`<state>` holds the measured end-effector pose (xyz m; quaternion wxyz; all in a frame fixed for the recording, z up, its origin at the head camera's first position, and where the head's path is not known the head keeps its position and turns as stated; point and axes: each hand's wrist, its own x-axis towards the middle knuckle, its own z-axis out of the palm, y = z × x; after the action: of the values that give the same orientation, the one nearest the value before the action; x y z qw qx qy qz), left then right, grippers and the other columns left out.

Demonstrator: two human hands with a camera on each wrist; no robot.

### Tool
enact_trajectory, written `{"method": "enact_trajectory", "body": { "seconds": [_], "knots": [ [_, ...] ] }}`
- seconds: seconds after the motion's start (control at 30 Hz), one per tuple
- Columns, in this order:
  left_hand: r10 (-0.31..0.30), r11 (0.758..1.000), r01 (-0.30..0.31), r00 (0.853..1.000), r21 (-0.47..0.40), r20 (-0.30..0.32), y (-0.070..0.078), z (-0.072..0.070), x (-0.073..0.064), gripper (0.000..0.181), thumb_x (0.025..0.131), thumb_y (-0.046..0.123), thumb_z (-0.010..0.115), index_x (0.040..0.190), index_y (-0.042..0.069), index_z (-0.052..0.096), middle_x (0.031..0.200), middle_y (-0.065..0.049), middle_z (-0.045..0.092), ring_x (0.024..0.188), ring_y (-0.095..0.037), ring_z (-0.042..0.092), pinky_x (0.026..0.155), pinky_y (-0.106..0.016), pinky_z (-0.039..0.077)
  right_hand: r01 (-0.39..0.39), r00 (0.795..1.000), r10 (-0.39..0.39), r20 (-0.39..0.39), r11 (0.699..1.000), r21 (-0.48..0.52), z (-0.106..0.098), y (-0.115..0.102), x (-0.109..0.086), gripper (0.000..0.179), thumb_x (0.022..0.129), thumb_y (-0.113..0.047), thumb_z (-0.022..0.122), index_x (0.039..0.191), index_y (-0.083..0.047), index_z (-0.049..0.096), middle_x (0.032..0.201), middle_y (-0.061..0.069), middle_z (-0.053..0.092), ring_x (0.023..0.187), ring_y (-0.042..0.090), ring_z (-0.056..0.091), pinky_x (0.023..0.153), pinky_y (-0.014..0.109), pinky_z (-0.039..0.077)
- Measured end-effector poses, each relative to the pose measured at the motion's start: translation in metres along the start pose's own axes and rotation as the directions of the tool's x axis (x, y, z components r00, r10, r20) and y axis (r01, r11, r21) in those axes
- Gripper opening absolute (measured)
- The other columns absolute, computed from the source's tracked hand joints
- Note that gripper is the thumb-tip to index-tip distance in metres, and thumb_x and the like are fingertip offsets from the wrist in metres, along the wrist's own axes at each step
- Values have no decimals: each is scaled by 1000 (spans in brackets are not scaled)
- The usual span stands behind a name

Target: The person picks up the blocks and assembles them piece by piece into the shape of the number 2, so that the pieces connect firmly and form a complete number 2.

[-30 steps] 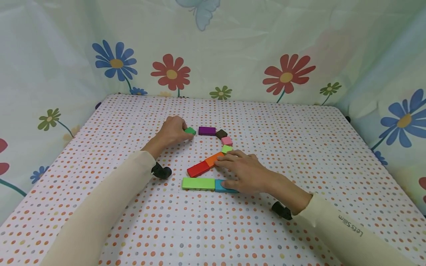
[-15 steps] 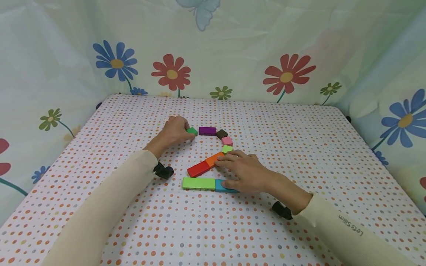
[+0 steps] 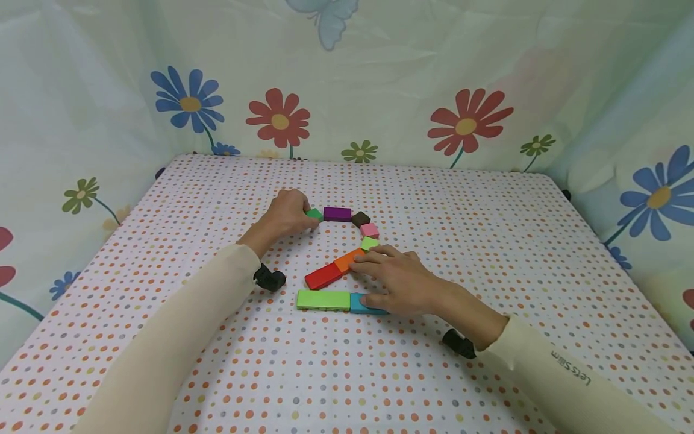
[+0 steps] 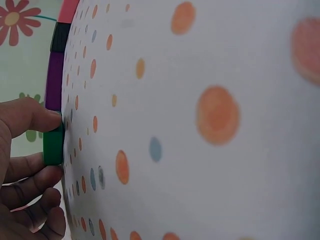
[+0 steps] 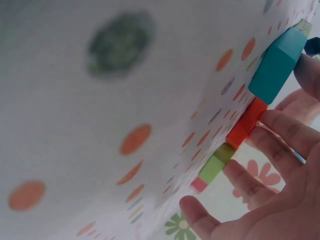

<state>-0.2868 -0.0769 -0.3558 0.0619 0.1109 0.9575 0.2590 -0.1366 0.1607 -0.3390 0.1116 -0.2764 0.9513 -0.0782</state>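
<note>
Between its thumb and fingers my left hand (image 3: 282,216) pinches a small green block (image 4: 53,145), close against the left end of a purple block (image 3: 337,214). My right hand (image 3: 401,280) lies spread over the near blocks. Its thumb rests on a blue block (image 3: 364,304), and its fingertips touch an orange block (image 3: 349,260). A long light green block (image 3: 323,299) adjoins the blue one. The red block (image 3: 323,276) meets the orange one end to end. From there a small light green block (image 3: 370,243), a pink block (image 3: 370,230) and a dark brown block (image 3: 361,219) curve up to the purple one.
A dotted cloth (image 3: 260,361) covers the table. Behind it hangs a flowered curtain (image 3: 368,72), which also runs along both sides. A black wrist camera mount (image 3: 269,278) sits under the left wrist, and another mount (image 3: 458,343) under the right.
My left hand has slid slightly to the right with the green block, narrowing the gap to the purple block. The right hand has stayed in place.
</note>
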Motion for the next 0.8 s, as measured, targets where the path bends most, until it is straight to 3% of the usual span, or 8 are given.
{"method": "enact_trajectory", "body": {
  "seconds": [0.4,0.8],
  "knots": [
    [10,1000,-10,1000,-6,10,-2,3,-2,42,85,30,80,111,-1,69,106,-12,64,94,-26,56,83,-36,53,4,1000,-4,-1,1000,-4,0,0,0,63,94,-41,70,150,-21,51,155,0,46,146,32,30,100,67,37],
    [36,999,-38,996,29,77,-3,0,-9,68,83,32,84,139,6,55,118,-13,65,104,-26,60,94,-42,53,6,1000,-6,-1,1000,-2,1,0,-1,64,94,-41,70,152,-22,49,155,1,46,146,32,31,100,66,37]
  ]
}}
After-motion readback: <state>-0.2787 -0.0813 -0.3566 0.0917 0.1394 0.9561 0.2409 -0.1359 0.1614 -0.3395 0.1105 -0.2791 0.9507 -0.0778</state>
